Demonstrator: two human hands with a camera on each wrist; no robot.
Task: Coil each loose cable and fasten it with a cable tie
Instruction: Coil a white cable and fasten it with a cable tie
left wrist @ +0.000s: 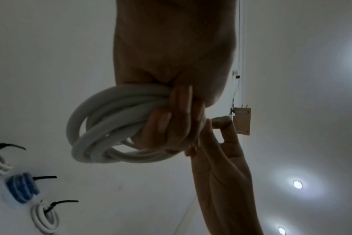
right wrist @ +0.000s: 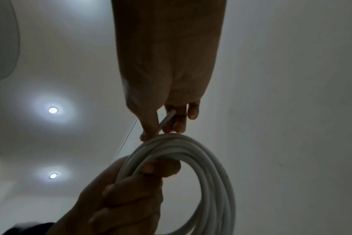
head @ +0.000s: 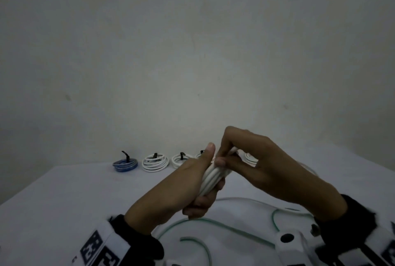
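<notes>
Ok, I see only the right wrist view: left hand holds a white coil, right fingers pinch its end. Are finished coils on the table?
Observer: Yes, head view: a blue coil and at least two white coils lie in a row at the far table edge, each with a black tie.
Operator: Is any cable still loose?
Observer: One pale green cable lies uncoiled on the table, near the person.
Operator: Has the held coil a tie?
Observer: Left wrist view shows none on the held coil.

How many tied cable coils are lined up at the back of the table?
3 show clearly: a blue coil at the left end, then two white coils to its right. A fourth tie peeks out behind the left hand, so more may be hidden.
</notes>
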